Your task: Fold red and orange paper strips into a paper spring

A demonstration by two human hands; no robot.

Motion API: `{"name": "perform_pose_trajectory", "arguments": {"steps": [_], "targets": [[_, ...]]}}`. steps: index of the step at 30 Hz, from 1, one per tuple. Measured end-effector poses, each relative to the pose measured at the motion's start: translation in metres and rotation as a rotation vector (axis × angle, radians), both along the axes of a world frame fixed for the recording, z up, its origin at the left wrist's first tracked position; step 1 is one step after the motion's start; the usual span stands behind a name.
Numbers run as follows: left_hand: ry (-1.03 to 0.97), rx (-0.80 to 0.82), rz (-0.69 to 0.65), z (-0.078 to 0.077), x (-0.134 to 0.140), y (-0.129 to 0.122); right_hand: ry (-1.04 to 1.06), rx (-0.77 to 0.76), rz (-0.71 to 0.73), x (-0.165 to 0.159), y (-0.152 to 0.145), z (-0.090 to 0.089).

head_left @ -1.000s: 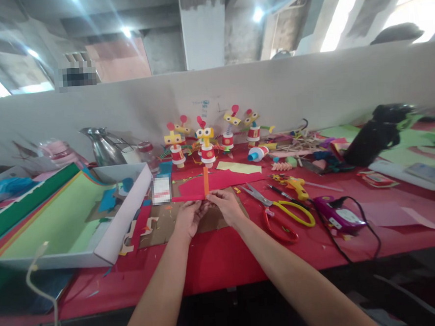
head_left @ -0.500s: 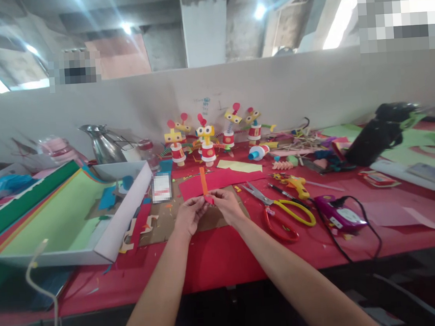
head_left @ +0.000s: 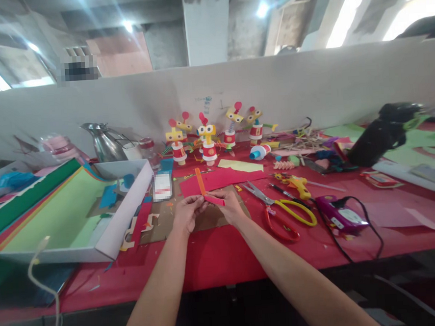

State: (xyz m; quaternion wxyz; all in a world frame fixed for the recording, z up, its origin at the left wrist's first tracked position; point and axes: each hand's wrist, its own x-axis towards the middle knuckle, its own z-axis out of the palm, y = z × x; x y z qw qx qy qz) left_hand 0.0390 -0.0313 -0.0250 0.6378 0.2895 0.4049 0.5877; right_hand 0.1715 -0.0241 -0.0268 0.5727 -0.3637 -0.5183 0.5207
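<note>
Five cup figures (head_left: 209, 151) with red discs on top, near the back of a red-covered table (head_left: 227, 261). Behind them, a pale partition (head_left: 129, 107) with faint scribbles; beyond that, a grey pillar (head_left: 208, 33), concrete beams and bright ceiling lights (glaring enough to leave streaks). To the left, a white box (head_left: 130, 220) of coloured sheets, with a steel jug (head_left: 106, 144) behind. To the right, big scissors (head_left: 269, 200) with one red and one yellow handle, a yellow glue gun (head_left: 300, 187) and a purple device (head_left: 342, 215) with a black cord. At centre, above brown cardboard (head_left: 208, 223) and just in front of red paper (head_left: 224, 181), an orange strip (head_left: 200, 181) and a pink strip (head_left: 216, 200), meeting at an angle right at the fingertips. Orange one: rises above them, leans slightly left. Pink one: slants down to the right, across the front of the right hand (head_left: 229, 207). Left hand (head_left: 186, 216) with thumb and fingertips pinched together on the orange strip's lower end; right fingertips clamped on the pink strip close beside. Cannot tell the exact grip behind the pink strip (hidden there).
</note>
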Motion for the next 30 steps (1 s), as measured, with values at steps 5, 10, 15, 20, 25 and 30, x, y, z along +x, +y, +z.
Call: {"name": "perform_pose_trajectory", "arguments": {"steps": [5, 10, 15, 20, 25, 30], "targets": [[-0.02, -0.009, 0.029, 0.001, -0.001, 0.002, 0.013, 0.051, 0.024, -0.004, 0.0, -0.003], [-0.02, 0.049, 0.057, 0.0, 0.002, 0.002, -0.046, 0.052, 0.059, -0.007, -0.001, -0.006], [0.017, 0.091, 0.019, 0.002, 0.007, -0.001, 0.032, -0.005, -0.107, -0.009, 0.001, -0.009], [0.024, 0.127, 0.022, 0.005, 0.009, -0.005, 0.045, -0.029, -0.149, -0.009, 0.003, -0.011], [0.088, 0.14, -0.013, 0.001, 0.008, -0.004, -0.104, 0.035, -0.173, -0.006, 0.004, -0.012], [0.071, 0.134, 0.048, -0.002, 0.003, -0.001, -0.171, 0.079, -0.126, -0.006, 0.001, -0.011]]}}
